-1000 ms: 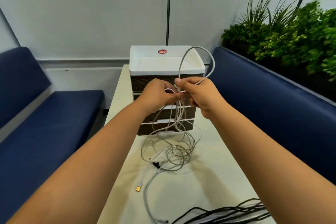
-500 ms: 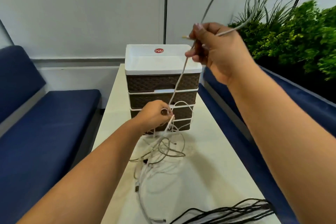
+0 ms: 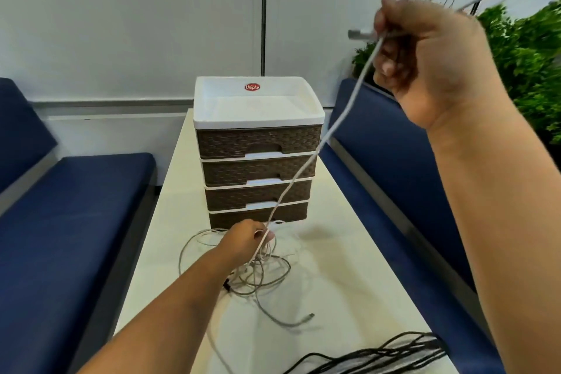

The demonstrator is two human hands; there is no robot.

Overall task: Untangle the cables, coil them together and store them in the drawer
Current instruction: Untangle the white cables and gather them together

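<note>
A tangle of white and grey cables [image 3: 258, 270] lies on the table in front of a small drawer unit [image 3: 258, 158] with several brown woven drawers, all closed. My left hand [image 3: 246, 240] holds the tangle down low, pinching one white cable [image 3: 321, 143]. That cable runs taut up to my right hand [image 3: 425, 61], raised high at the upper right. My right hand grips it, with the plug end poking out to the left and a loop arching above. A bundle of black cables [image 3: 391, 352] lies at the table's near right edge.
The narrow cream table [image 3: 343, 276] runs between two blue benches, one on the left [image 3: 69, 200] and one on the right [image 3: 394, 173]. Green plants [image 3: 528, 64] stand behind the right bench. The drawer unit has a white tray top.
My right hand has risen and moved right, pulling the white cable out of the tangle. My left hand has dropped toward the table with the tangle.
</note>
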